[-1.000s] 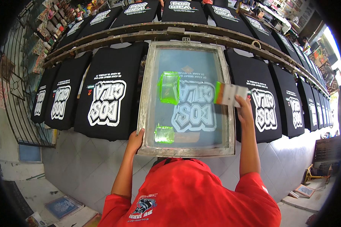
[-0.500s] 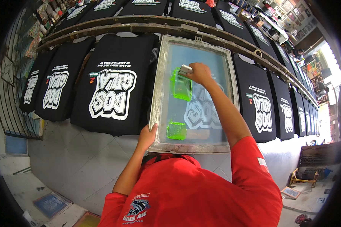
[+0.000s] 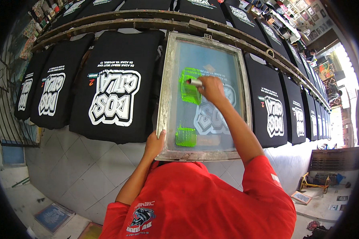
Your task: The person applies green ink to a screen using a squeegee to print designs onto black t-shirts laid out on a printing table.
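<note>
A screen-printing frame with a pale blue mesh lies over a black T-shirt, whose white print shows faintly through it. My left hand is closed around the frame's left rail, near its front corner. Over the mesh, my right hand grips a small squeegee. Its blade edge is hidden by the hand and the angle. Bright green ink is smeared under and below the squeegee. A second green ink patch sits nearer to me, at the lower left of the mesh.
Black printed T-shirts lie in rows on both sides, and more lie beyond the long wooden rails. A hinge clamp sits at the frame's far edge. Tiled surface shows below the shirts. Another screen rests at lower left.
My right hand has drawn the squeegee a short way toward me over the upper green ink, and the squeegee's tilt has changed. My left hand keeps its hold on the frame.
</note>
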Available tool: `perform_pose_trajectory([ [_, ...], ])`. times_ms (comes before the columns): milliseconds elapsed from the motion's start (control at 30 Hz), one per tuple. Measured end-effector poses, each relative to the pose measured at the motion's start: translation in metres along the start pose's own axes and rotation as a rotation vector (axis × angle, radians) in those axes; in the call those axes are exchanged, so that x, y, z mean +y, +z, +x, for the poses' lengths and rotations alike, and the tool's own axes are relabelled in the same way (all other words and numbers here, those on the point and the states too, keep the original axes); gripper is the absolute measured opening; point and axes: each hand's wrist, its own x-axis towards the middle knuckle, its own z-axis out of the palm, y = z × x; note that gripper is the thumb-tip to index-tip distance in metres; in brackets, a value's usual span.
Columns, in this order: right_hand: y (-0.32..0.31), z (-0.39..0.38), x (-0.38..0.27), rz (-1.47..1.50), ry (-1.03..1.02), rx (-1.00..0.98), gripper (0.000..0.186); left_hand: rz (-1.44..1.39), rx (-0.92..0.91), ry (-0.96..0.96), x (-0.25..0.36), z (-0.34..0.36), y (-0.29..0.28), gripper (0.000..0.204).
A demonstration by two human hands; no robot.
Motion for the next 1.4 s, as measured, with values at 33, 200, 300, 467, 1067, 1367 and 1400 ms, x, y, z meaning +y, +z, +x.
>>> perform_pose_trajectory([
  [33,-0.001,0.014,0.007,-0.039,-0.017,0.052,0.02,-0.02,-0.004,0.013,0.002,0.0,-0.001,0.06],
  [200,0.035,0.034,0.019,-0.069,0.03,0.089,0.022,-0.07,-0.012,0.042,0.017,-0.005,-0.005,0.051],
  [300,0.048,0.005,0.005,-0.093,0.018,0.061,0.024,-0.047,-0.001,0.011,0.012,-0.005,-0.004,0.049],
  [467,0.027,-0.051,-0.021,-0.035,-0.086,0.046,0.018,-0.071,-0.003,0.005,0.019,-0.008,-0.008,0.049],
  [1067,0.027,-0.037,-0.01,-0.053,-0.049,-0.017,0.024,-0.061,0.002,0.009,0.019,-0.009,-0.008,0.045],
  [1367,0.023,0.043,0.03,-0.054,-0.017,0.115,0.019,-0.042,0.013,0.017,0.022,-0.008,-0.007,0.051],
  [1400,0.029,0.045,0.031,-0.068,-0.003,0.101,0.02,-0.035,0.007,0.014,0.023,-0.008,-0.008,0.051],
])
